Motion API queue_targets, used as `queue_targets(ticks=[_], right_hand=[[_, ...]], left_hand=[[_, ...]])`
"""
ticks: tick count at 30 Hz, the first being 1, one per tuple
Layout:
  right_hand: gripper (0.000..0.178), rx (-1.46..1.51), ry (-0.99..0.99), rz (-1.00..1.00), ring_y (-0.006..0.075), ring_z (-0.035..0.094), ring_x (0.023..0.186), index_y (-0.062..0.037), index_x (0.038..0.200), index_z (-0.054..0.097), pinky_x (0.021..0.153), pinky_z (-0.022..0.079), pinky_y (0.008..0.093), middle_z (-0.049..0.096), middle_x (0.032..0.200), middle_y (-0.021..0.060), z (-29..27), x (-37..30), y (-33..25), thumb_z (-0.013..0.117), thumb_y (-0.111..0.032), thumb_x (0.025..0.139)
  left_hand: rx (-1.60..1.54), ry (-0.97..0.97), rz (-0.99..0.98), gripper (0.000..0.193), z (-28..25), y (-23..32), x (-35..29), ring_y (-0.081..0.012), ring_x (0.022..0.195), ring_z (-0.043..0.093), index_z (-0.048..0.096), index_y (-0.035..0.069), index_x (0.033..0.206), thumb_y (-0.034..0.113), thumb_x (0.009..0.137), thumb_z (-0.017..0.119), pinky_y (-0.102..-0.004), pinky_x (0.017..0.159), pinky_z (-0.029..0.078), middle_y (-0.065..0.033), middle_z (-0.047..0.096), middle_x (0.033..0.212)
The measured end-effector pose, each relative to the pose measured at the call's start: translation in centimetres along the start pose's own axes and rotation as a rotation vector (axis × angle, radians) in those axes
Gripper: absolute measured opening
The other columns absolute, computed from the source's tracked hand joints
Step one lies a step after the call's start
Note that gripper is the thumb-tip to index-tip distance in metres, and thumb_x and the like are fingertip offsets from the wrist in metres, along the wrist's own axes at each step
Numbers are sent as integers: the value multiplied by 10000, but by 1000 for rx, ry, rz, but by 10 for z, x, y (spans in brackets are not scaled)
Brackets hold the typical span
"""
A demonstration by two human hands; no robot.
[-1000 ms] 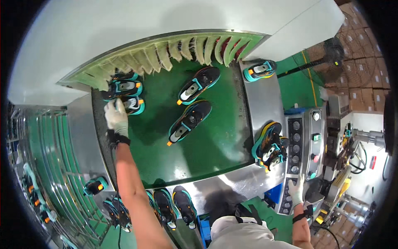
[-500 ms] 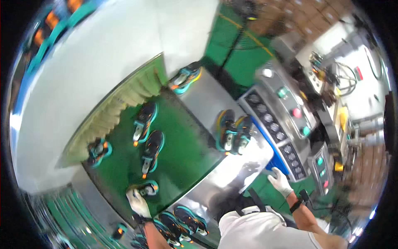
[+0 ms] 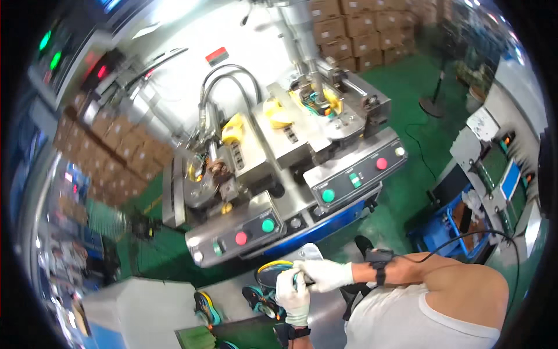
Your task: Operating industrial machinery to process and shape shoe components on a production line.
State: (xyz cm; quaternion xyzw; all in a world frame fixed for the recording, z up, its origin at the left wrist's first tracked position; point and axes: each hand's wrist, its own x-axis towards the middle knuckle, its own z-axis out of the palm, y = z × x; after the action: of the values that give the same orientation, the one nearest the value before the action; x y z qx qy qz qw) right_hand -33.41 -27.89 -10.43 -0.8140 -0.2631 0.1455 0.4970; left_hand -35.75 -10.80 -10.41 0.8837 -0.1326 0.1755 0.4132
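Note:
A black shoe with yellow and teal edging (image 3: 272,271) is held up above the metal ledge, just in front of the machine. My left hand (image 3: 292,295), in a white glove, grips it from the near side. My right hand (image 3: 326,274), also gloved, comes in from the right and pinches at its upper part, its fingertips meeting the left ones. What exactly the fingertips grip is hidden. Beneath and left of the hands, another dark shoe (image 3: 256,299) rests on the ledge (image 3: 235,299). Farther left lies a shoe with a yellow and teal sole (image 3: 208,308).
Ahead stands a two-station machine with yellow pads (image 3: 278,113) and two button panels, left (image 3: 235,235) and right (image 3: 356,174). A blue bin (image 3: 459,230) is at the right. Cartons (image 3: 354,35) are stacked behind. A white hood (image 3: 145,314) sits lower left.
My view has swung right from the green conveyor to the machine. My left hand has gone from a shoe on the belt to one held up, and my right hand has joined it.

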Motion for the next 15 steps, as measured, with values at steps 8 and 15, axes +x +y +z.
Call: queue_targets(ticks=[8, 15], right_hand=[[736, 801, 350, 448, 185, 715, 899, -5, 1520, 464, 814, 609, 374, 727, 1105, 81, -249, -130, 22, 803, -300, 937], [804, 1371, 961, 44, 227, 678, 1243, 21, 1545, 447, 1080, 558, 391, 652, 1416, 126, -280, -209, 112, 861, -256, 914]], left_hand=[[-203, -100, 521, 579, 119, 182, 214, -228, 1106, 678, 500, 14, 1524, -80, 961, 594, -371, 998, 547, -170, 601, 1410], [-411, -300, -13, 496, 315, 126, 360, -235, 1212, 636, 510, -72, 1473, 173, 1065, 650, -358, 1075, 488, -193, 636, 1375]])
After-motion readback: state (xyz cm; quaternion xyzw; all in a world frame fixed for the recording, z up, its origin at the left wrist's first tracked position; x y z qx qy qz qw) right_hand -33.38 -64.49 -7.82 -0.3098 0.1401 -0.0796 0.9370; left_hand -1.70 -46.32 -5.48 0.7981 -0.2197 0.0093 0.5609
